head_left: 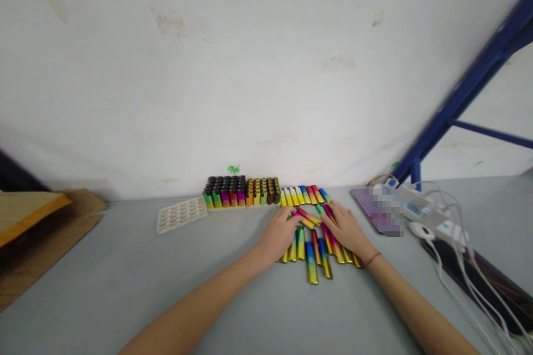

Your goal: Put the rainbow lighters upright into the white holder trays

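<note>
Shiny multicoloured lighter sleeves lie loosely on the grey table, among them a blue-and-gold sleeve (311, 263) in front. My left hand (280, 234) rests at the left side of this pile, thumb stretched toward a red-and-gold sleeve (308, 216); its other fingers are partly hidden. On the pile's right side lies my right hand (347, 228), palm down over several sleeves, fingers spread and touching them. Behind the hands, against the wall, stands a row of sleeves (303, 195). To its left are upright lighters with black tops (225, 192) and others with gold tops (263, 191).
A pale tray with round hollows (182, 215) lies left of the lighters. Cardboard (45, 233) sits at the far left. On the right are a purple phone-like slab (377, 212), a power strip (433, 213), white cables and a blue metal frame (458, 94).
</note>
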`<action>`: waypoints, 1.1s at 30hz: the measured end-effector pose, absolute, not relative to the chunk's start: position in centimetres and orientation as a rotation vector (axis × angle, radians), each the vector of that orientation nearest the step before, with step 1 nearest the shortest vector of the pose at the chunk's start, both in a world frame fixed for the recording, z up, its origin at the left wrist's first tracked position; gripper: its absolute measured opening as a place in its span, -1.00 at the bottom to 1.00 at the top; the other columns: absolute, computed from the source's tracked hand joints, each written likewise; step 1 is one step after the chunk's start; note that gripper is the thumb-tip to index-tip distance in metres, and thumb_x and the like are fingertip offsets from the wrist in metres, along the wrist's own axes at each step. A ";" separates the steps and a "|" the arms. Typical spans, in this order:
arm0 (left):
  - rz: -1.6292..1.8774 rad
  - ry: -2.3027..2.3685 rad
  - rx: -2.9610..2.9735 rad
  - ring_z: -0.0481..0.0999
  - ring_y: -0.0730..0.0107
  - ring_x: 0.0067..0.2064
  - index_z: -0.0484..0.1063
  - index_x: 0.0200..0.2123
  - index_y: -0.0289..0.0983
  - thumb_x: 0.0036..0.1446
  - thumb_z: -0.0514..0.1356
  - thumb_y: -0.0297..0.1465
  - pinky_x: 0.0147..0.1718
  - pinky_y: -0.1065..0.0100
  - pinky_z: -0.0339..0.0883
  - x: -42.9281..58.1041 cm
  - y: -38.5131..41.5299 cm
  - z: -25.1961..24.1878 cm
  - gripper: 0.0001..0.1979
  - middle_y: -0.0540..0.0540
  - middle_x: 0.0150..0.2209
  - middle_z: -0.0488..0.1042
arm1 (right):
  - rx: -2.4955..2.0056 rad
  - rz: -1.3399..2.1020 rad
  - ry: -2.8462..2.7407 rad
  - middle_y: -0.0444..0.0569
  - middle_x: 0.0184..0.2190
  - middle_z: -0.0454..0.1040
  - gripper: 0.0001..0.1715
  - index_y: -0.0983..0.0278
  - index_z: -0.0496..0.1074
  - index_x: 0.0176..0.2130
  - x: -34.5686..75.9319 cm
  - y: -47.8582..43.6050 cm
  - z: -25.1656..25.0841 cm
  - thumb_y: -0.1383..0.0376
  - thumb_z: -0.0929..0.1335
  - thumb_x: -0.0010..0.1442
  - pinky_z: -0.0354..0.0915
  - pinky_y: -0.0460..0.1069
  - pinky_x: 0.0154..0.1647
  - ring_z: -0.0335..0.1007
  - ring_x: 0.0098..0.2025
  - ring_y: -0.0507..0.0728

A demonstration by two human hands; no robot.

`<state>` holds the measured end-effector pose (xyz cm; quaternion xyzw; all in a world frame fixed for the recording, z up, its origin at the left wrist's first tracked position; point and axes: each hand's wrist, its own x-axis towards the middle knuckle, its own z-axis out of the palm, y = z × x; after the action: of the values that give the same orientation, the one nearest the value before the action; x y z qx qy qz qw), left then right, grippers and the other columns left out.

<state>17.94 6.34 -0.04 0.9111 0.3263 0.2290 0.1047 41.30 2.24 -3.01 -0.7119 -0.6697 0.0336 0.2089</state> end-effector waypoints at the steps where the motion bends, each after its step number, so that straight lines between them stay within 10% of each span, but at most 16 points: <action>1: 0.665 0.956 2.703 0.43 0.20 0.06 0.44 0.01 -0.26 0.26 0.04 -0.56 0.13 0.15 0.29 17.9 6.2 -0.1 -0.68 -0.18 0.01 0.42 | -1.995 0.114 -1.853 0.21 0.29 0.18 -0.30 0.31 0.26 0.22 41.4 2.9 -2.9 -0.06 0.10 0.33 -0.07 0.35 0.30 0.04 0.33 0.32; 8: 0.434 0.930 2.811 0.05 -0.01 0.36 0.23 0.24 -0.28 0.37 -0.03 -0.19 0.25 -0.12 0.03 16.9 5.4 -0.6 -0.53 -0.28 0.31 0.16 | -1.834 0.125 -1.855 0.22 0.19 0.32 -0.35 0.31 0.19 0.25 41.0 4.5 -1.6 0.01 0.07 0.36 0.12 0.24 0.22 0.23 0.23 0.27; 13: 0.294 0.873 2.820 -0.10 0.03 0.40 0.12 0.31 -0.13 0.38 -0.11 -0.08 0.27 -0.14 -0.10 16.0 5.7 -0.4 -0.47 -0.20 0.39 -0.04 | -1.931 0.073 -1.988 0.03 0.34 0.10 -0.32 0.03 0.11 0.32 39.6 -0.4 -1.2 -0.10 0.13 0.31 -0.23 0.52 0.25 -0.15 0.39 0.38; 20: 0.371 1.174 2.749 -0.01 -0.02 0.38 0.14 0.30 -0.19 0.39 -0.09 -0.21 0.25 -0.21 -0.07 18.0 4.4 -0.6 -0.52 -0.28 0.36 0.04 | -1.985 0.013 -2.128 -0.06 0.32 0.15 -0.43 -0.01 0.21 0.27 38.3 -1.3 -0.6 -0.01 0.09 0.36 -0.26 0.57 0.23 -0.14 0.39 0.36; 27: 0.412 1.086 2.788 0.06 0.01 0.35 0.29 0.21 -0.16 0.38 -0.10 -0.21 0.26 -0.17 -0.03 15.4 2.8 -0.6 -0.57 -0.19 0.31 0.18 | -1.772 -0.095 -2.213 0.08 0.10 0.42 -0.48 0.15 0.33 0.21 36.0 -0.3 0.0 0.10 0.15 0.36 -0.12 0.38 0.30 0.29 0.14 0.27; 33: 0.406 1.207 2.768 0.00 -0.06 0.37 0.14 0.31 -0.22 0.36 -0.11 -0.07 0.25 -0.20 -0.05 14.9 1.6 -2.2 -0.43 -0.27 0.36 0.05 | -1.767 -0.061 -2.161 0.08 0.18 0.35 -0.32 0.13 0.14 0.32 34.7 -2.3 -0.5 -0.02 0.19 0.31 -0.15 0.37 0.31 0.18 0.22 0.30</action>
<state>14.85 1.61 -2.16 0.9075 0.3956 0.1330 0.0475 34.72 -2.33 -0.53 -0.6232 -0.7622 -0.0214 0.1737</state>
